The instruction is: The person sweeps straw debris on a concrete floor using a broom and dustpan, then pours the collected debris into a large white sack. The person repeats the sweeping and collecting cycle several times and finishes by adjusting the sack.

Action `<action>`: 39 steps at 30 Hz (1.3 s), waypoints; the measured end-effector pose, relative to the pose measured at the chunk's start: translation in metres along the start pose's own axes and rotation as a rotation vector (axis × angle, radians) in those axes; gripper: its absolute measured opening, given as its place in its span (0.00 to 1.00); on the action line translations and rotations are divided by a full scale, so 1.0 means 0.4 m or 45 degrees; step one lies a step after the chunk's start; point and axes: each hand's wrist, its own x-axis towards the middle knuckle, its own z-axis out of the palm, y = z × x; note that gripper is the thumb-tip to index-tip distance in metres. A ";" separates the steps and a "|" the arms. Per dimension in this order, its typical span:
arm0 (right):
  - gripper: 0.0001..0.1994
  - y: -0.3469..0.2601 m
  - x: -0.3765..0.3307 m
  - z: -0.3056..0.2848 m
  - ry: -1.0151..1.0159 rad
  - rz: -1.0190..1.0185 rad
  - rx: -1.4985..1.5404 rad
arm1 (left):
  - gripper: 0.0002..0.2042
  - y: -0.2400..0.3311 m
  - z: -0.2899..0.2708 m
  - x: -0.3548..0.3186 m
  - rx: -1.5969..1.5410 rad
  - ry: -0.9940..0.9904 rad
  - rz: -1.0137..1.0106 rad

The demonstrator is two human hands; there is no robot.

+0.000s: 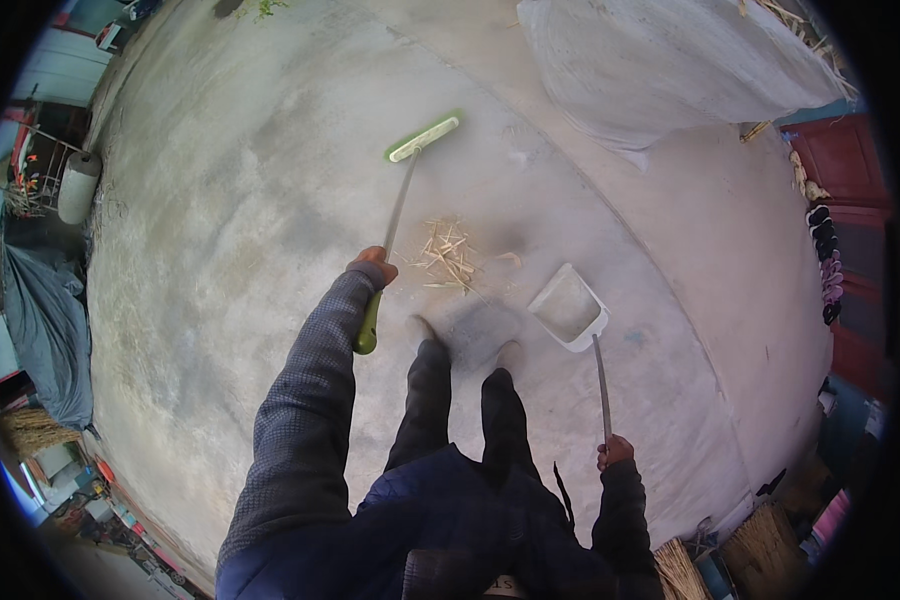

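Standing on a grey concrete yard floor [220,220], the person holds a sweeping tool in each hand. The left hand [373,267] is closed around the green grip of a long-handled broom [400,210], whose pale head with green bristles rests on the floor well beyond the feet. The right hand [615,452] is wrapped tight around the top of a thin pole that runs down to a white dustpan [569,308], set on the floor just ahead of the right foot with its mouth facing up and left.

A small heap of straw bits [448,255] lies between the broom head and the dustpan, near the pan but apart from it. The litter is gathered into one pile, so the collecting looks largely done; the pan's tray looks bare, so moving the heap into it seems left to do. A few stray stalks lie by the large grey sack [670,60] at the far right edge of the floor, and the rest of the concrete looks swept.
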 end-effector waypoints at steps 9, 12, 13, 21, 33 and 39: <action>0.18 0.035 0.043 -0.072 0.021 0.019 0.110 | 0.11 0.184 0.192 0.105 0.626 -0.148 0.223; 0.14 0.004 0.063 -0.084 0.014 0.048 0.061 | 0.12 0.033 0.235 0.004 0.554 -0.095 0.021; 0.13 -0.004 0.065 -0.076 -0.010 0.061 0.060 | 0.12 -0.018 0.242 -0.038 0.606 -0.149 -0.066; 0.11 -0.113 0.086 -0.079 -0.061 0.077 -0.193 | 0.11 -0.166 0.124 -0.428 0.630 -0.308 0.115; 0.06 -0.370 0.180 -0.082 -0.359 0.090 -0.656 | 0.07 -0.195 0.280 -0.697 -0.390 -0.195 -0.427; 0.10 -0.422 0.130 -0.091 -0.372 0.071 -0.813 | 0.07 -0.285 0.409 -0.689 -0.588 -0.272 -0.600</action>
